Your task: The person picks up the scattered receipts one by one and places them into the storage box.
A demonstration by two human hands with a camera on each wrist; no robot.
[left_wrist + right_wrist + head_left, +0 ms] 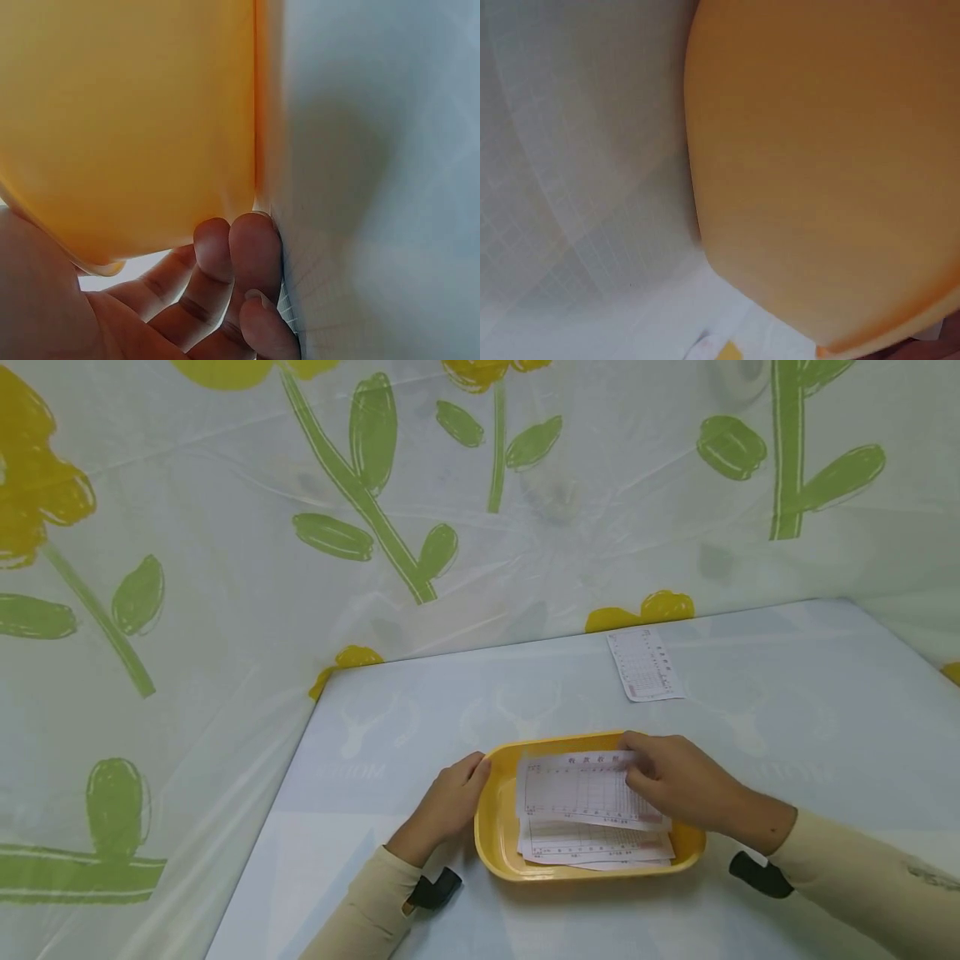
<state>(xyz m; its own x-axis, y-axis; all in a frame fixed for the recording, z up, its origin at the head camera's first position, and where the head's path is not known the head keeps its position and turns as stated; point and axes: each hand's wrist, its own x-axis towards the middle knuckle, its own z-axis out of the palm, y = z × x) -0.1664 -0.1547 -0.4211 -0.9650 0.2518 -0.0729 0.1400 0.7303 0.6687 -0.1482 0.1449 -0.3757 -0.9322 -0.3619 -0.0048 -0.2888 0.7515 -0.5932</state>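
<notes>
A yellow plastic tray (498, 827) with rounded corners sits on the table, holding several printed paper receipts (596, 843) in a loose stack. At its left end my left hand (447, 797) grips the rim. In the left wrist view, curled fingers (255, 251) reach against the outer wall, low by the table surface. Over the right end, my right hand (686, 781) pinches the uppermost receipt (573, 785) by its right side, with the thumb on top. That receipt lies at a slight angle over the others. The right wrist view shows mainly the outer wall of the tray (825, 172).
Another receipt (645, 664) lies alone near the back edge of the pale table (420, 718). Behind the table hangs a whitish curtain (225, 527) with yellow flowers and green leaves. Dark bands (435, 889) sit at both wrists.
</notes>
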